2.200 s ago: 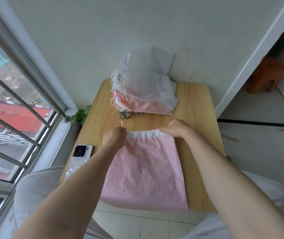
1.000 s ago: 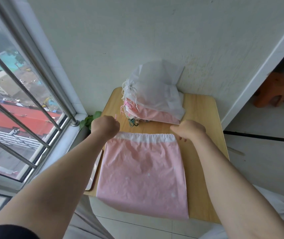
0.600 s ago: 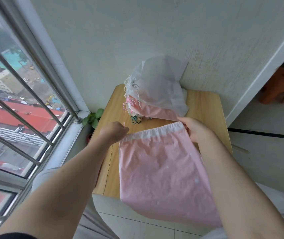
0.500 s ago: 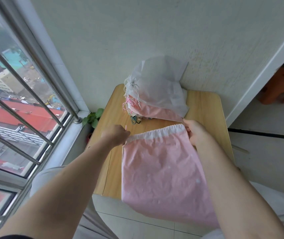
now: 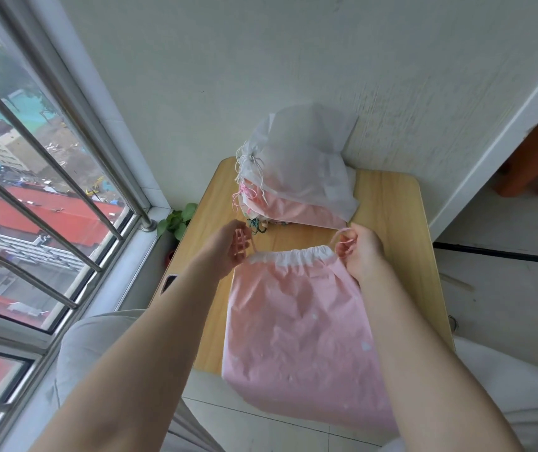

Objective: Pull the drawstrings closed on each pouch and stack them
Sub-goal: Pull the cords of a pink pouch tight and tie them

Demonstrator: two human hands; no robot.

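Observation:
A pink drawstring pouch [image 5: 297,324] with a white gathered top band [image 5: 297,257] hangs off the near edge of the small wooden table [image 5: 388,223]. My left hand [image 5: 228,247] pinches the pink drawstring at the band's left end. My right hand [image 5: 360,251] grips the pink drawstring loop at the right end. The band looks partly gathered. Behind it, against the wall, lies a stack of pouches [image 5: 297,187], white ones on top of pink ones, cords dangling at the left.
A phone [image 5: 168,283] lies at the table's left edge, half hidden by my left arm. A small green plant [image 5: 177,220] sits by the window sill. Window bars run along the left. An orange stool [image 5: 535,164] stands at the far right.
The pouch was lifted off the table and shifted right. Both hands moved from its corners onto the drawstrings, and the white band is now narrower and more gathered.

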